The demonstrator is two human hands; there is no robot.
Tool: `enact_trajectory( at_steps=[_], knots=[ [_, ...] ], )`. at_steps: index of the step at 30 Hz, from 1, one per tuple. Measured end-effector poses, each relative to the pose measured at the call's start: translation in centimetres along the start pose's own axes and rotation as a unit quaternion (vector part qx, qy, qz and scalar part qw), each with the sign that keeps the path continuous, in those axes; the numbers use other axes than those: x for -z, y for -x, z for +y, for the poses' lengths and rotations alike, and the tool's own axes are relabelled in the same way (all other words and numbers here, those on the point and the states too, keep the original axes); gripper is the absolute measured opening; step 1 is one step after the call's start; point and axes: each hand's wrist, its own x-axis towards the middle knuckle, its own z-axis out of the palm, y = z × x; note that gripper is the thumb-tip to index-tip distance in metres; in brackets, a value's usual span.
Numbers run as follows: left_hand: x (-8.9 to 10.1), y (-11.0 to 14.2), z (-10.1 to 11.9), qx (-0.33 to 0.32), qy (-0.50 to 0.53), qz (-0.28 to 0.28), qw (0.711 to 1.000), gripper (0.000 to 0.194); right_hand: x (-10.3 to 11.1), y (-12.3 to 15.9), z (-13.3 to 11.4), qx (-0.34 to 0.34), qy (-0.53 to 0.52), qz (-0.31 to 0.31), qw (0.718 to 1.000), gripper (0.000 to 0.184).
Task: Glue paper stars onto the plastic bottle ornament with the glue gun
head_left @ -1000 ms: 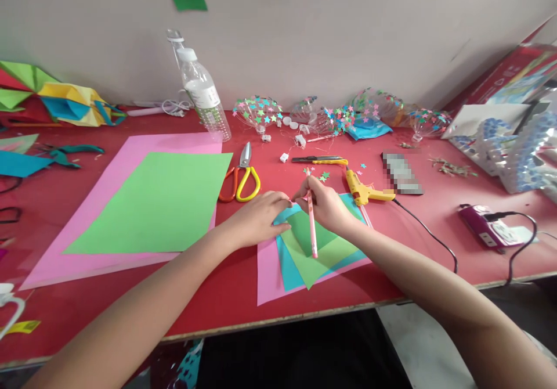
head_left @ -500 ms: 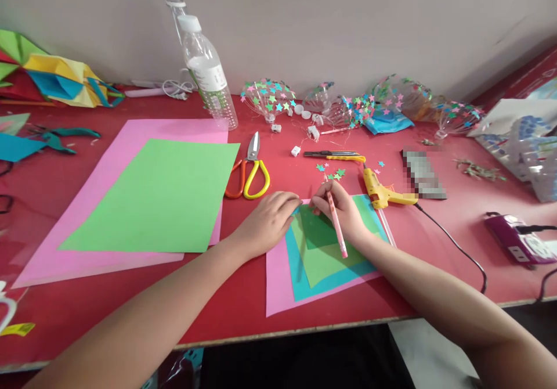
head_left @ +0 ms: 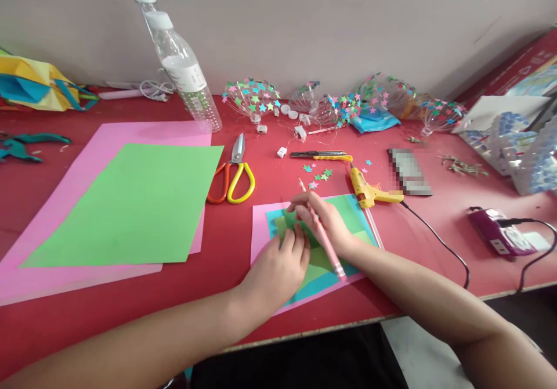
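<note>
A pink pencil [head_left: 324, 241] is in my right hand [head_left: 328, 220], its tip pointing away from me and its eraser end slanting toward the table's front edge. My left hand [head_left: 281, 267] lies over the paper stack, palm down, its fingers outstretched and slightly bent near the right fingertips. Beneath both hands are layered sheets: a small green paper [head_left: 343, 208], a larger light green sheet [head_left: 315, 270], a blue sheet [head_left: 300, 296] and a pink sheet [head_left: 259, 226] at the bottom. The hands hide much of the top pieces.
Left lies a large green sheet [head_left: 130, 203] on pink paper [head_left: 93, 157]. Scissors [head_left: 237, 171], a utility knife [head_left: 322, 155], loose stars [head_left: 322, 176] and a yellow glue gun [head_left: 372, 194] surround the stack. A bottle [head_left: 187, 75] and star-covered plastic pieces [head_left: 255, 98] stand behind. A power strip [head_left: 500, 232] sits right.
My left hand has moved from the stack's upper left corner down onto its middle. The right hand has shifted slightly with the pencil, whose tip now shows past the fingers. The view has turned right.
</note>
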Motion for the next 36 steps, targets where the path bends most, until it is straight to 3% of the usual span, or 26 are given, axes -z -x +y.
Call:
enact_trajectory(
  at_steps=[6,10,14,25,32,36],
  knots=[
    [0.7,-0.7,1.8,0.043,-0.035,-0.063,0.996,0.041,2.3,-1.0,0.7,-0.044,-0.088,0.081,0.992,0.025],
    [0.7,-0.2,1.6,0.069,-0.025,-0.06,0.995,0.041,1.7,-1.3,0.9,-0.115,-0.181,-0.018,0.977,0.016],
    [0.6,0.1,1.4,0.061,-0.022,-0.062,0.996,0.042,1.0,-1.3,1.0,-0.105,-0.135,-0.082,0.982,0.013],
    [1.2,-0.2,0.9,0.067,-0.018,-0.048,0.996,0.041,0.3,-1.0,0.2,-0.148,-0.204,-0.035,0.967,0.007],
    [1.0,0.1,0.6,0.06,-0.015,-0.067,0.996,0.039,-0.1,-1.4,1.2,-0.15,-0.246,0.042,0.957,0.009],
    [1.0,0.6,1.1,0.062,-0.025,-0.067,0.996,0.039,0.1,-1.7,0.9,-0.148,-0.21,0.016,0.966,0.012]
  ],
)
